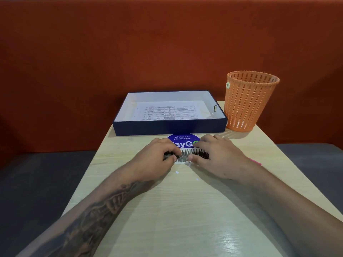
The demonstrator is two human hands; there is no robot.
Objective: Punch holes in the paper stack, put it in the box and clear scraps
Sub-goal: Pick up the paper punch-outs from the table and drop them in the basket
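Left hand (157, 154) and right hand (220, 156) pinch opposite ends of strip (185, 155); paper (167, 112) sits in box (168, 128) just beyond.

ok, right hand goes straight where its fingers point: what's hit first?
From the right hand, likely the box front wall, over the flat sticker; depth unclear, it might brush the left hand first.

Blue round sticker (182, 139) on pale wooden table (185, 210); red padded backrest (130, 52) behind; grey seat (37, 173) alongside.

Left hand (157, 154) and right hand (220, 156) pinch a black-toothed strip (185, 155) before the box (168, 127).
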